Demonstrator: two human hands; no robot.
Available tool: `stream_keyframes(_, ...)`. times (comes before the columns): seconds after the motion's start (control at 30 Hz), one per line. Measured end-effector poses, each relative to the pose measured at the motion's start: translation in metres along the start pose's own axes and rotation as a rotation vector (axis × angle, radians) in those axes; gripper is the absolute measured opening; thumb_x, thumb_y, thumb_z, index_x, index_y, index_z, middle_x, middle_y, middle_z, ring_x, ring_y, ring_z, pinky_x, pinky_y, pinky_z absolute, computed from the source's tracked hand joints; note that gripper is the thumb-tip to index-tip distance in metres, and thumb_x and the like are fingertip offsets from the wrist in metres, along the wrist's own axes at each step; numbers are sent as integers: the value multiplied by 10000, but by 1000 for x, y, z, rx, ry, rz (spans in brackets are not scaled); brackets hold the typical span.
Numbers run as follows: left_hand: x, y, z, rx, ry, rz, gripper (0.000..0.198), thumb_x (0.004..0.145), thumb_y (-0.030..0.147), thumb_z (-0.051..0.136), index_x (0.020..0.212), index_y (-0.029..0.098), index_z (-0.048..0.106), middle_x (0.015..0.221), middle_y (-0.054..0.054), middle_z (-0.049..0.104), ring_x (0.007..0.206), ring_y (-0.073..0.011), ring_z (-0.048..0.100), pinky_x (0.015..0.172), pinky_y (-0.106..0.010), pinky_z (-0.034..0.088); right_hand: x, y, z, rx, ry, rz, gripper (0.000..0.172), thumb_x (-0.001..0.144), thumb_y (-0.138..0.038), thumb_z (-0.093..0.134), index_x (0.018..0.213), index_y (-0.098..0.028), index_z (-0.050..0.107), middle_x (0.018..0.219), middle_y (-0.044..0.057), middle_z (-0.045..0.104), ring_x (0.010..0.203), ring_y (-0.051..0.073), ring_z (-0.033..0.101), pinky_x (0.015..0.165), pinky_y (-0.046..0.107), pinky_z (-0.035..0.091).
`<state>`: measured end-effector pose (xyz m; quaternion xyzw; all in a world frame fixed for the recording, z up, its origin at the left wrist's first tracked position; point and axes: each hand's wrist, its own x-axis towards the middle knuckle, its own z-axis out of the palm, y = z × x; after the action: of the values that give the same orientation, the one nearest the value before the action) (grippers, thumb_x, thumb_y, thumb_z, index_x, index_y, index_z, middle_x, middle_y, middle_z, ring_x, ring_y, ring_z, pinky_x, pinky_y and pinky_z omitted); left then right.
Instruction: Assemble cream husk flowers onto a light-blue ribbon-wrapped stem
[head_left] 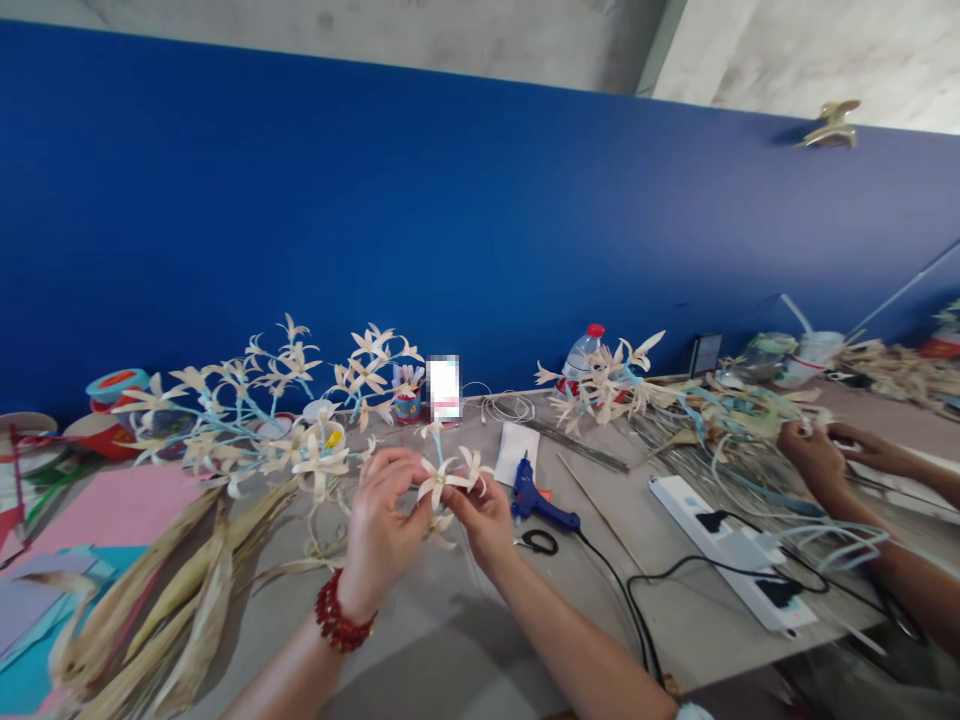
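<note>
A small spray of cream flowers (438,484) is held between my two hands above the grey table. My left hand (386,525), with a red bead bracelet at the wrist, has its fingers closed on the spray from the left. From the right, my right hand (484,510) pinches it near the lower blossoms. Part of its pale blue stem shows above the blooms. Bunches of similar flowers (247,400) stand behind and to the left. A blue glue gun (536,500) lies to the right of my right hand, near black-handled scissors (540,542).
Dried husks (202,590) and coloured paper (124,510) lie at left. A white power strip (731,555) with black cables lies at right. A bottle (583,360) stands by the blue partition (450,220). Another person's hands (814,455) work at far right.
</note>
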<state>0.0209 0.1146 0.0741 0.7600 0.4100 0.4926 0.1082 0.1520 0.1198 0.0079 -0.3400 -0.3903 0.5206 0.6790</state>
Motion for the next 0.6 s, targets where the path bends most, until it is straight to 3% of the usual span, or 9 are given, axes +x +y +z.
stream_keyframes(0.43, 2, -4, -4, -50, -38, -18, 83, 758, 109, 646, 771, 190, 655, 807, -51, 669, 908, -236, 566, 795, -374, 458, 0, -3, 1, 37, -28, 19, 187, 636, -285, 799, 699, -183, 656, 643, -16, 643, 586, 125, 565, 592, 238, 447)
stream_keyframes(0.6, 2, 0, -4, -140, 1, 24, 255, 858, 119, 523, 1059, 209, 651, 1072, -86, 667, 1094, -242, 536, 931, -418, 440, 9, -3, -6, 56, 20, -7, 187, 672, -303, 780, 768, -188, 668, 640, -23, 644, 587, 120, 573, 602, 240, 451)
